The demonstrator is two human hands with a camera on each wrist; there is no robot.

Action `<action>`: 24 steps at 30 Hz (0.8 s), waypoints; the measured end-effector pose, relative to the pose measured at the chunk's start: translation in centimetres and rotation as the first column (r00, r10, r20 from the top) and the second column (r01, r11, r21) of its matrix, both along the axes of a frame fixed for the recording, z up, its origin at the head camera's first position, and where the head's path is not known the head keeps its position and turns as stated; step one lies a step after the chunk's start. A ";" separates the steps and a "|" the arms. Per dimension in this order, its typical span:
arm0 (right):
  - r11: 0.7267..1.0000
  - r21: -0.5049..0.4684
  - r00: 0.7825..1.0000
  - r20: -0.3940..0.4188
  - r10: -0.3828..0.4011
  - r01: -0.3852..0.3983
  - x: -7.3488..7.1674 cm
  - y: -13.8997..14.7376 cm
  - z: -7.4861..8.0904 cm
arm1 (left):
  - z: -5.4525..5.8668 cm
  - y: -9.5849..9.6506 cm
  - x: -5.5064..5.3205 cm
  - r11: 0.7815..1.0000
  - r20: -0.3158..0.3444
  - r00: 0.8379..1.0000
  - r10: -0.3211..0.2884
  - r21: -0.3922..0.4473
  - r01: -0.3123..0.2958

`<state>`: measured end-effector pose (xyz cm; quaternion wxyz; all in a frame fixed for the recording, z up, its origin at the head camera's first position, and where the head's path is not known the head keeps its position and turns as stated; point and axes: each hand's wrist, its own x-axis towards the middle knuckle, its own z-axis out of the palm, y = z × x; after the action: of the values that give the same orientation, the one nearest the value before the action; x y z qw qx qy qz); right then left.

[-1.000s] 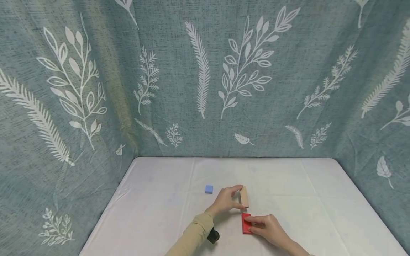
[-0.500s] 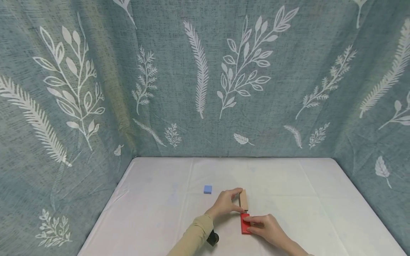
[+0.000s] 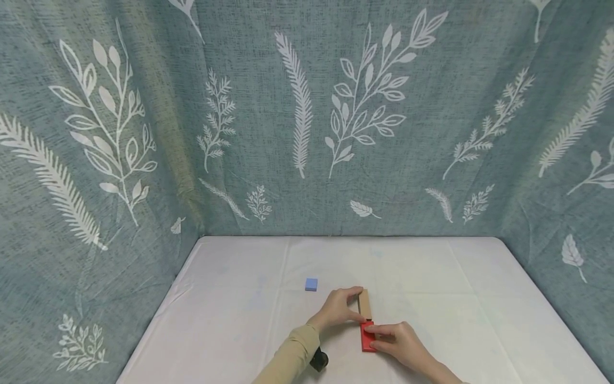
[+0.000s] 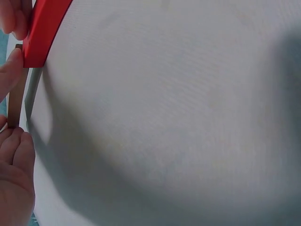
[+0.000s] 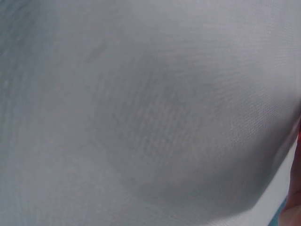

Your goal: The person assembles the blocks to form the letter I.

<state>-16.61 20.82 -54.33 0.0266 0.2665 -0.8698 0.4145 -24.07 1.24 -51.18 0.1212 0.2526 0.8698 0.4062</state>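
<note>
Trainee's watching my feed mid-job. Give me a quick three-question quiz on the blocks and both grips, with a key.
1. True or false: the left grip holds the wood-coloured block.
2. What colour is the block in the right grip?
3. Fill in the blank: in the head view, the small blue block lies to the ____ of the wood-coloured block.

Key:
1. True; thumb and fingers span its two ends.
2. Red; it is the red rectangular block.
3. Left.
</note>
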 end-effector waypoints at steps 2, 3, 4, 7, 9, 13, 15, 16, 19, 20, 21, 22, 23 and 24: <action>1.000 -0.002 1.000 -0.003 0.003 -0.003 0.0 0.0 0.0 | 0.0 0.1 0.0 1.000 0.005 1.000 -0.003 -0.007 0.003; 1.000 -0.004 1.000 -0.006 0.005 -0.005 0.0 0.0 0.0 | -0.1 0.1 0.0 1.000 0.009 1.000 -0.004 -0.007 0.004; 1.000 -0.004 1.000 -0.009 0.005 -0.005 0.0 0.1 0.0 | -0.1 0.2 0.0 1.000 0.011 1.000 -0.004 -0.009 0.004; 1.000 0.000 1.000 -0.013 0.000 0.000 0.0 0.1 -0.1 | -0.2 0.3 0.0 1.000 0.026 1.000 -0.004 -0.007 0.004; 1.000 0.002 1.000 -0.016 -0.002 0.002 0.0 0.1 -0.2 | -0.2 0.4 0.0 1.000 0.037 0.999 -0.009 -0.002 0.009; 1.000 0.003 0.999 -0.039 0.000 0.000 0.1 0.0 0.0 | -0.1 0.4 0.0 1.000 0.053 0.998 -0.017 0.003 0.017; 1.000 0.002 0.999 -0.046 0.001 -0.001 0.1 0.0 0.1 | -0.1 0.4 -0.1 1.000 0.056 0.998 -0.020 -0.001 0.020; 1.000 0.002 0.999 -0.047 0.000 0.000 0.1 0.0 0.2 | -0.1 0.5 -0.1 1.000 0.059 0.998 -0.020 -0.004 0.020; 1.000 0.007 0.999 -0.032 -0.006 0.006 0.1 -0.1 0.3 | -0.2 0.5 -0.1 1.000 0.072 0.997 -0.020 -0.010 0.021; 1.000 0.011 1.000 -0.023 -0.008 0.008 0.1 -0.1 0.3 | -0.2 0.5 -0.1 1.000 0.083 0.996 -0.020 -0.006 0.021; 1.000 0.015 1.000 -0.016 -0.010 0.010 0.1 -0.1 0.3 | -0.1 0.5 -0.1 1.000 0.093 0.995 -0.020 -0.003 0.020; 1.000 0.018 1.000 -0.012 -0.010 0.010 0.1 -0.1 0.3 | -0.1 0.5 -0.1 1.000 0.105 0.994 -0.018 0.000 0.018; 1.000 0.020 1.000 -0.007 -0.010 0.010 0.1 -0.1 0.3 | -0.1 0.5 -0.1 1.000 0.115 0.993 -0.017 0.004 0.017; 1.000 0.021 1.000 -0.006 -0.009 0.009 0.1 -0.1 0.3 | -0.1 0.5 -0.1 1.000 0.124 0.992 -0.018 0.008 0.017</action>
<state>-16.52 20.75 -54.00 0.0284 0.2640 -0.8751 0.4045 -24.17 1.71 -51.33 0.1775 0.2349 0.8569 0.4230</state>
